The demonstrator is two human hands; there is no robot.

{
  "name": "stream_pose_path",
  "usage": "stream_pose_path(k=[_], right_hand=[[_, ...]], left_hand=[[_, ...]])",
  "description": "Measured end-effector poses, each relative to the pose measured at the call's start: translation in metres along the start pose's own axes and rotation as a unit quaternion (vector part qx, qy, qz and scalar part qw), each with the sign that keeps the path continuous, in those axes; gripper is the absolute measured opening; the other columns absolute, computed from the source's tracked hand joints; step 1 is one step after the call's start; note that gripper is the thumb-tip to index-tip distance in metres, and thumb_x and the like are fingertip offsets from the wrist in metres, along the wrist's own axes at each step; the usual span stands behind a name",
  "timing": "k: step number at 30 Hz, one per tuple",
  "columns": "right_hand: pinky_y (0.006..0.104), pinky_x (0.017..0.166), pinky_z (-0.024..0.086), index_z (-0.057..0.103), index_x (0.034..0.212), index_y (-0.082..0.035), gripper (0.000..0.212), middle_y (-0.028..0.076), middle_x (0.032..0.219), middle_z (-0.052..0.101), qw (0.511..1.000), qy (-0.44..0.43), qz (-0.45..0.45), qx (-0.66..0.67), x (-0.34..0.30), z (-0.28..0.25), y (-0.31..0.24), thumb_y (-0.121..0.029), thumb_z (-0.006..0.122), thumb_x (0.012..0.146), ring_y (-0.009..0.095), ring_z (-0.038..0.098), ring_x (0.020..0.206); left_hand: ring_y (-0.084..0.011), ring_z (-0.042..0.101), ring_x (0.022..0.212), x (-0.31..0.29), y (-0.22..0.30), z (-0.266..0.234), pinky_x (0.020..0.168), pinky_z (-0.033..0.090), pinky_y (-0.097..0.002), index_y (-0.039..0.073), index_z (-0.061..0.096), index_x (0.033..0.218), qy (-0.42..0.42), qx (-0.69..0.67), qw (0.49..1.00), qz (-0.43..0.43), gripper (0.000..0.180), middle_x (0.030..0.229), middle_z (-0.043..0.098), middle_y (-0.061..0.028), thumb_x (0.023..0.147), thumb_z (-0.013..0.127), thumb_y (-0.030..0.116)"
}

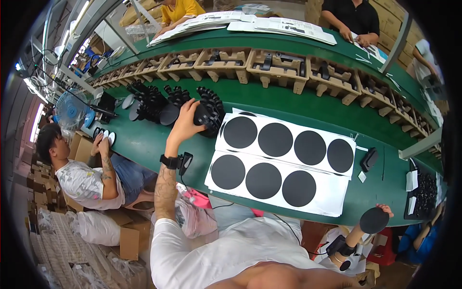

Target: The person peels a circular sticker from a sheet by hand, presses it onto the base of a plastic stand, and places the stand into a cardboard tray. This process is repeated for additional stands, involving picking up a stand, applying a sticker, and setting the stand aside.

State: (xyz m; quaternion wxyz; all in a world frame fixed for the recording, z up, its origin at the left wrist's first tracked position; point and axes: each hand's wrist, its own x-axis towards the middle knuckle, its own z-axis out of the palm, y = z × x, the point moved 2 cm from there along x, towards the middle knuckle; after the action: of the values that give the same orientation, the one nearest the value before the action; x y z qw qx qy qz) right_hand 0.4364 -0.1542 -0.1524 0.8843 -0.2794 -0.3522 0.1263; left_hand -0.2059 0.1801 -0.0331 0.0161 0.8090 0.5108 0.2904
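Observation:
My left hand (184, 124) reaches to the back left of the green bench (159, 135). Its thumb and fingers close around a black round part (201, 115) at the near end of a stack of black parts (210, 102). More such stacks (179, 96) stand to the left. Off the bench's front right edge, my right hand (385, 209) holds a black disc (374, 220), which hides most of its fingers. Between my hands lie white sheets (284, 161) bearing several round black pads (263, 180).
Cardboard trays (277, 67) with black parts line the back of the bench. A black object (369, 159) lies right of the sheets; a black tray of small parts (423, 192) sits farther right. A co-worker (91, 178) sits at left. Others work across the bench.

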Motion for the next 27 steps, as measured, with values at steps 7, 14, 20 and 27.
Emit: stream_pose_path(k=[7,14,20,27], right_hand=[[0.0249,0.061,0.046,0.054,0.091,0.000,0.018,0.007,0.093,0.054,0.959,-0.035,0.039,-0.280,-0.025,0.122,-0.021,-0.018,0.051,0.095,0.014,0.052,0.075],[0.0203,0.059,0.043,0.060,0.087,0.004,0.009,0.008,0.092,0.057,0.915,-0.083,0.029,-0.395,-0.031,0.186,-0.027,0.004,0.067,0.081,0.009,0.052,0.071],[0.0195,0.065,0.042,0.060,0.087,0.005,0.011,0.005,0.089,0.057,0.926,-0.120,0.081,-0.348,-0.042,0.207,-0.021,0.003,0.068,0.080,0.010,0.052,0.073],[0.0214,0.058,0.045,0.061,0.079,0.004,0.014,0.005,0.073,0.055,0.948,-0.188,0.242,-0.089,-0.077,0.309,0.017,0.006,0.073,0.073,0.011,0.053,0.065]], left_hand=[[-0.0350,0.049,0.112,0.018,-0.022,0.019,0.093,0.043,-0.0410,0.003,0.042,0.129,-0.120,0.032,0.992,-0.037,0.083,0.112,0.055,-0.0170,0.057,0.083,0.010],[-0.0308,0.059,0.096,0.013,-0.026,0.012,0.086,0.050,-0.0406,0.006,0.042,0.132,-0.038,-0.254,0.961,-0.102,0.077,0.109,0.055,-0.0118,0.066,0.080,0.009],[-0.0275,0.051,0.116,-0.032,-0.026,-0.011,0.098,0.044,-0.0439,0.011,0.037,0.137,0.151,-0.604,0.770,-0.139,0.066,0.125,0.055,-0.0142,0.080,0.069,0.022],[-0.0381,0.044,0.124,-0.051,0.087,-0.035,0.099,0.043,-0.0485,0.017,0.030,0.144,0.234,-0.790,0.550,-0.138,0.065,0.138,0.042,-0.0212,0.091,0.042,0.053]])
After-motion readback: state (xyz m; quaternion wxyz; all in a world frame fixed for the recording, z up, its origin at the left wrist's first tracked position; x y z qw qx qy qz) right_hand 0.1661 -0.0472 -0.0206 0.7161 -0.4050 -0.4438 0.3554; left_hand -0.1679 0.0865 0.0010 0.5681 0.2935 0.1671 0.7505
